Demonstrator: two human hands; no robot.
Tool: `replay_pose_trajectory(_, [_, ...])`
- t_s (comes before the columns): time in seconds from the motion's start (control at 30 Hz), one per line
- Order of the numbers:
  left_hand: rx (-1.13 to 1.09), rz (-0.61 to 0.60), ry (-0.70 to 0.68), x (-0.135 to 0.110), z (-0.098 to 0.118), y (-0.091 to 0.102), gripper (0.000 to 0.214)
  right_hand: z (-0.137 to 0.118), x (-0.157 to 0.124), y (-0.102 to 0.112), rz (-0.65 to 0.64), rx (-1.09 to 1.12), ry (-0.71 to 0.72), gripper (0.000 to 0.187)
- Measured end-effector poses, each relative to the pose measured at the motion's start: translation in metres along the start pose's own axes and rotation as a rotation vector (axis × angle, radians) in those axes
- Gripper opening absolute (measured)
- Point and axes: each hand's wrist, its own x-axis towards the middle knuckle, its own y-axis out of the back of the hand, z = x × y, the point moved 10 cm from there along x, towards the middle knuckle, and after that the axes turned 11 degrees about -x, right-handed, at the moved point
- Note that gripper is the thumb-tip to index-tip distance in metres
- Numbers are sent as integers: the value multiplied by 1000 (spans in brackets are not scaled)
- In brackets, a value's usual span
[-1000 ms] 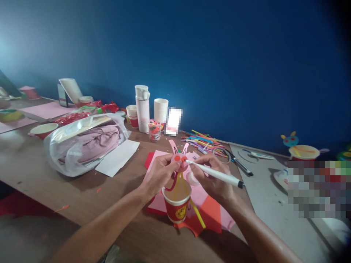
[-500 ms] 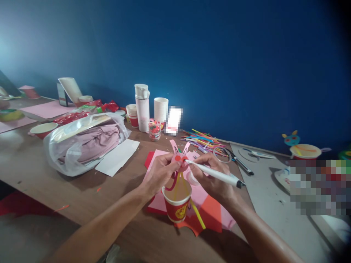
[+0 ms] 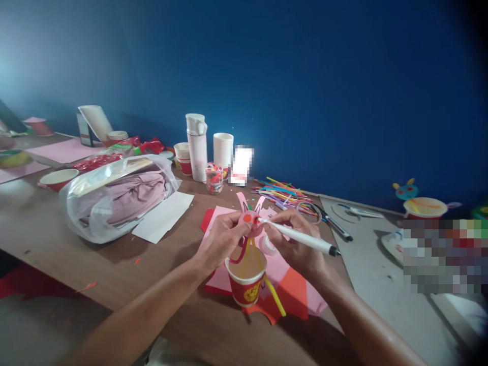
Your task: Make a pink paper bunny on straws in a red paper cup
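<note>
Between finger and thumb, my left hand (image 3: 225,235) pinches the edge of a pink paper rabbit face (image 3: 248,218) with long ears and red dots for eyes. My right hand (image 3: 296,239) is closed round a white marker (image 3: 301,236), its tip at the right red eye and its black end pointing right. Below the face stands a red and white paper cup (image 3: 246,292) with a yellow emblem. Yellow strips and a dark pink one rise from inside the cup to the face. A yellow strip (image 3: 275,299) sticks out on the cup's right side.
Pink and orange paper (image 3: 293,287) lies under the cup. A plastic bag with pink cloth (image 3: 129,195) and white card (image 3: 163,218) are left. Behind stand a bottle (image 3: 197,152), stacked cups (image 3: 223,150) and a glass of scraps (image 3: 214,179). Colored sticks (image 3: 284,193) and a craft knife (image 3: 337,226) lie right.
The view has shifted very slightly. The marker stays at the right eye, tilted a little differently, and my left hand keeps its pinch on the paper face.
</note>
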Motion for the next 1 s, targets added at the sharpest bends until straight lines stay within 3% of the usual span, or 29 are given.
replay_pose_trajectory(1.0, [12,-1,-23,1,3,3,14,-14,3,4,-4,38,52,10])
